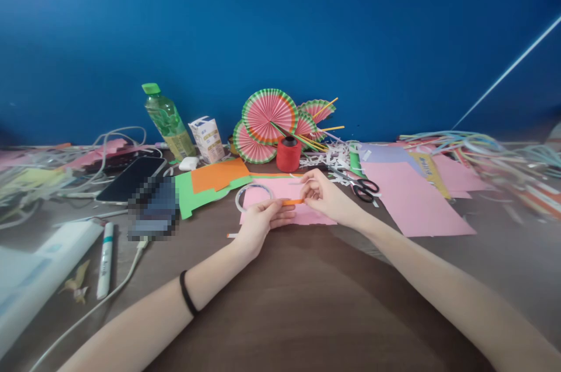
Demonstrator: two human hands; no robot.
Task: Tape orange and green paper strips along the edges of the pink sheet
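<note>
Above the middle of the table, my left hand (264, 218) pinches one end of a narrow orange paper strip (293, 202). The fingers of my right hand (323, 197) are closed at the strip's other end. Beneath both hands lies a sheet of pink paper (313, 219). A roll of clear tape (239, 201) rests partly on that sheet, beside my left hand. Black-handled scissors (366, 190) lie just beyond my right hand. A small white piece with an orange end (232, 235) sits near my left wrist.
Behind the hands stand a red thread spool (288, 157) and pleated paper fans (269, 115). Green paper (186, 197), orange paper (219, 176), a bottle (169, 124) and a carton (208, 139) are left. More pink paper (412, 197) lies right. A marker (104, 261) and cable (118, 290) lie front left.
</note>
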